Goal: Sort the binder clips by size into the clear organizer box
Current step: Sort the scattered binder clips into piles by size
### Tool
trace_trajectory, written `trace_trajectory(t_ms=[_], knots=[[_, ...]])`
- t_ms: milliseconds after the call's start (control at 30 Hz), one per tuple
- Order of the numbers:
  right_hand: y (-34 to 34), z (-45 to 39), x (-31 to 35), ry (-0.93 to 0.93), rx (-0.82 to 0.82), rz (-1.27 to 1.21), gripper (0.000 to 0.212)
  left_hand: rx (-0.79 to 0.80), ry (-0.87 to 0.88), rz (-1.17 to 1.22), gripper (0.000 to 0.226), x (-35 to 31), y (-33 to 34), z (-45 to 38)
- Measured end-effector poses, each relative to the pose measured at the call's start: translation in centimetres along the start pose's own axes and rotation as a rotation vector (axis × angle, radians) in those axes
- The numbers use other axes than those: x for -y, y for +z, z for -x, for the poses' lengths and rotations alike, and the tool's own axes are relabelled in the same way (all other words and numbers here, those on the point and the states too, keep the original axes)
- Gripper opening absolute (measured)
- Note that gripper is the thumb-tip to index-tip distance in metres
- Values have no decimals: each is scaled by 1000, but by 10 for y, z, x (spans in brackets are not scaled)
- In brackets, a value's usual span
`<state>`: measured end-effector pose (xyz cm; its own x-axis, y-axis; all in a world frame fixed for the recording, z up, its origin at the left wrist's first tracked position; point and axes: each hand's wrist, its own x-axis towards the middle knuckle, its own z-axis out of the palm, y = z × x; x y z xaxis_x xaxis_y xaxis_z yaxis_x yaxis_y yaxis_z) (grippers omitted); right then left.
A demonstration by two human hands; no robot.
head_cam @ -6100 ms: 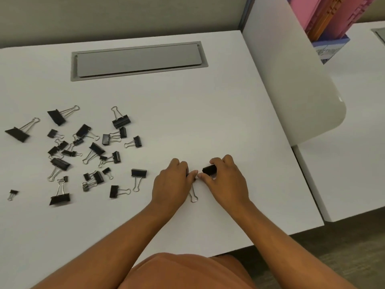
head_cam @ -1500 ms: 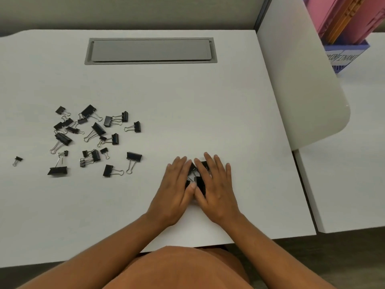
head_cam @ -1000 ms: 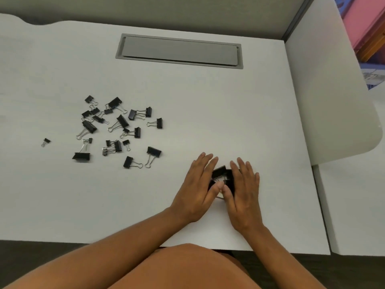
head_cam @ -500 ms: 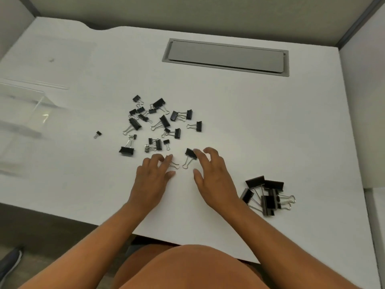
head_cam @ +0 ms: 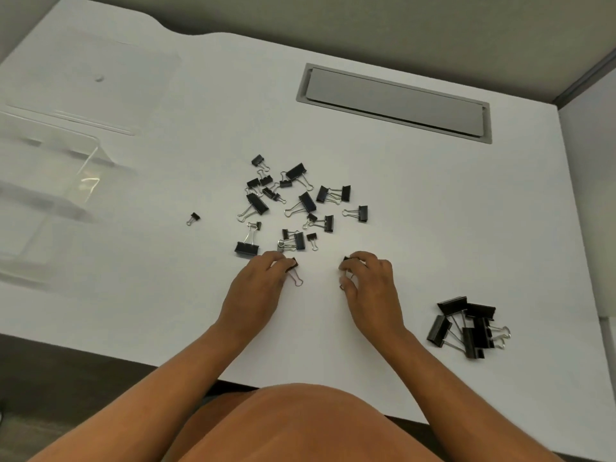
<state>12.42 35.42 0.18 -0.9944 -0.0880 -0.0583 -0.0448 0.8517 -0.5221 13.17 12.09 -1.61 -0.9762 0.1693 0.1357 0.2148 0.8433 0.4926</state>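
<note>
Since half a second ago both hands have curled onto clips at the near edge of the scattered binder clips (head_cam: pixel 293 208). In the head view, the left hand (head_cam: pixel 255 288) pinches a medium binder clip (head_cam: pixel 292 264); the right hand (head_cam: pixel 370 281) grips another clip (head_cam: pixel 346 259). A pile of large clips (head_cam: pixel 466 328) lies right of it on the white desk (head_cam: pixel 433 211). The clear organizer box (head_cam: pixel 50 168) stands far left, well apart.

I see a white desk (head_cam: pixel 433 208) with a grey rectangular cable-access cover (head_cam: pixel 395 103) recessed near its far edge. A grey partition wall (head_cam: pixel 400 25) runs behind the desk.
</note>
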Motion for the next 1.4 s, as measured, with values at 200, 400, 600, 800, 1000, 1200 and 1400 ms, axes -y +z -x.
trace_trajectory(t_ms=[200, 400, 600, 800, 1000, 1200, 1400], knots=[[20, -9, 35, 54, -43, -11, 31, -49, 81, -40, 31, 29, -27, -4], [36, -4, 88, 55, -206, 20, 31, -11, -133, -169, 64, 84, -50, -20], [55, 2, 113, 127, -244, -56, 29, 71, -83, -141, 44, 86, -50, -34], [38, -3, 86, 286, -319, -23, 35, 30, -82, 265, 42, 103, -76, -18], [35, -17, 64, 438, -244, -98, 54, 214, 31, 344, 56, 110, -88, -12], [29, -20, 93, 353, -302, -215, 46, 402, 29, 281, 64, 128, -86, -16], [58, -12, 158, -36, 37, -249, 52, 471, 81, 298, 78, 140, -96, -22]])
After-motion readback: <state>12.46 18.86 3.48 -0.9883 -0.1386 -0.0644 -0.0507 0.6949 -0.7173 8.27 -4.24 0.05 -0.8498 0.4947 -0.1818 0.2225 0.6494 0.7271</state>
